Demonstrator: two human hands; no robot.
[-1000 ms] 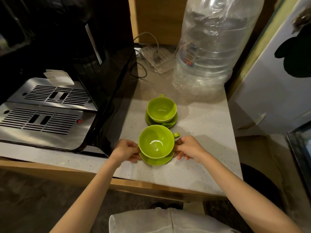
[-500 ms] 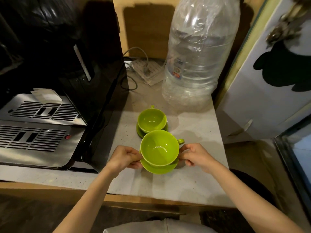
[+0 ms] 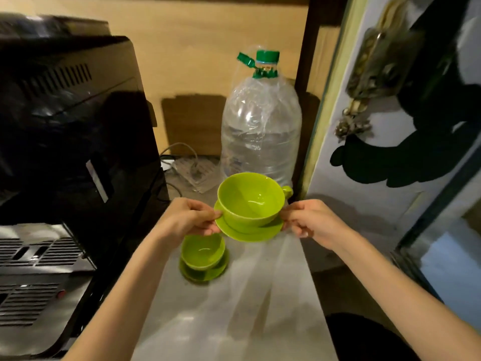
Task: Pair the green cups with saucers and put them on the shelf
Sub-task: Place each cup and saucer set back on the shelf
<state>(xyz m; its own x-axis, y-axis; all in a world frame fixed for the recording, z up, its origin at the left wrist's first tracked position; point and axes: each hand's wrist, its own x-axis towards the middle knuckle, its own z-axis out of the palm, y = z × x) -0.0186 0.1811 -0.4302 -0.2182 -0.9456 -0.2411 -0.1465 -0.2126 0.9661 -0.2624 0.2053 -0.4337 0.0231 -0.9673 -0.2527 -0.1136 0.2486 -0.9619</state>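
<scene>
Cup (image 3: 251, 199) sits loose on its saucer (image 3: 247, 230), both lifted clear of the bench (image 3: 260, 295); left hand (image 3: 187, 217) and right hand (image 3: 309, 220) pinch opposite saucer rims; it looks light, stiff, glossy, so likely slippery; keep it level, or the cup may slide; a second cup and saucer (image 3: 204, 259) wait below.

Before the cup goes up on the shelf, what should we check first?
1. Lifted cup sits in its saucer: ok.
2. Left hand pinches the saucer's rim: ok.
3. Right hand pinches the opposite rim: ok.
4. Cup held level: not ok, it looks slightly tilted.
5. Second cup paired on its saucer on the counter: ok.
6. Free space on the shelf: cannot tell, shelf out of view.
</scene>
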